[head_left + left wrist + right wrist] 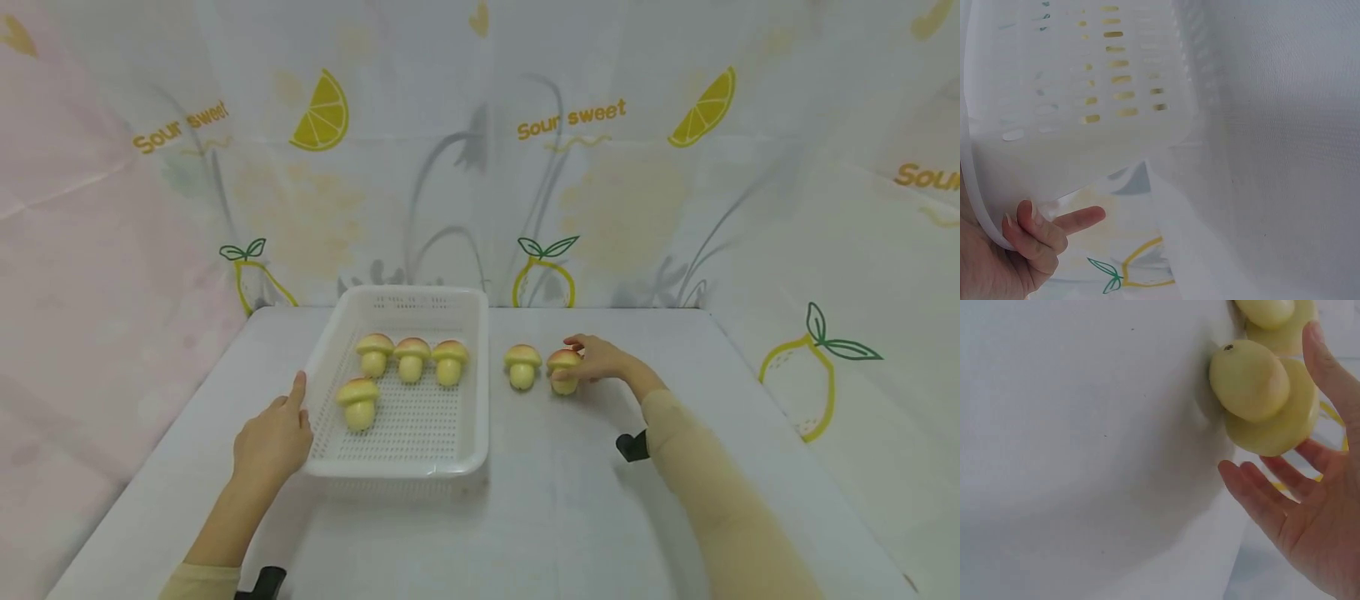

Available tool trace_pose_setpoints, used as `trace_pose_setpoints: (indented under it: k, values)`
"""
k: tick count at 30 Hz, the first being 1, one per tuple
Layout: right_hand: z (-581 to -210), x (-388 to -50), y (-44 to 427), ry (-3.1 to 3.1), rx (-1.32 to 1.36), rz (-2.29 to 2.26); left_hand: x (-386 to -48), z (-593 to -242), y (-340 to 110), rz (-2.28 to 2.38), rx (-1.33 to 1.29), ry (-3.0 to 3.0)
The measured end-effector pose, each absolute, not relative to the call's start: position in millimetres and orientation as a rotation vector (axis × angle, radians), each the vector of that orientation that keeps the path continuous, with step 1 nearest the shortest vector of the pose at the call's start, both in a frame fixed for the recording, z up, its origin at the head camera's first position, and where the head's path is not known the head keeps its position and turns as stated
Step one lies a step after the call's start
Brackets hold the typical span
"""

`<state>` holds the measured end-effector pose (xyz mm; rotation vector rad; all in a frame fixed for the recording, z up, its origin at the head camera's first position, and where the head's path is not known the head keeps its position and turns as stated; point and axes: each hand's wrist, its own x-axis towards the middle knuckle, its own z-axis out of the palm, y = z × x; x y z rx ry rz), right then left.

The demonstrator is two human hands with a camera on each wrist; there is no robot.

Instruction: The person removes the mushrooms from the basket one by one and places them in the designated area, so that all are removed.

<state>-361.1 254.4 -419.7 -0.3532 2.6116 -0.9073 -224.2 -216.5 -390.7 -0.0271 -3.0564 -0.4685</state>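
Note:
A white plastic basket (474, 400) stands on the table with several toy mushrooms, pale yellow with reddish cap tops, one of them a front mushroom (360, 408). My left hand (272, 437) holds the basket's left rim, some fingers curled at it and the index finger extended; the left wrist view shows this hand (1032, 253) at the rim. To the basket's right stand two more, a nearer mushroom (522, 371) and a right-hand mushroom (561, 385). Around the latter my right hand (600, 360) spreads its thumb and fingers; in the right wrist view gaps show beside this mushroom (1250, 384).
A white cloth covers the table (555, 483). Behind it hangs a curtain (450, 192) printed with lemons and lettering. Black straps or mounts show at both wrists, such as the right wrist's black piece (632, 447).

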Motion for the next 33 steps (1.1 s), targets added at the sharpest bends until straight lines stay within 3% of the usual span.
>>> trace_pose_setpoints:
  k: [12,33]
  values:
    - [-377,-359,248,2.888,-0.474,-0.869,-224,-391,-218,-0.455,-0.026,-3.036]
    - [-312,-335,146,2.963,-0.661,-1.112,-224,-392,-218,-0.465,-0.035,-3.026]
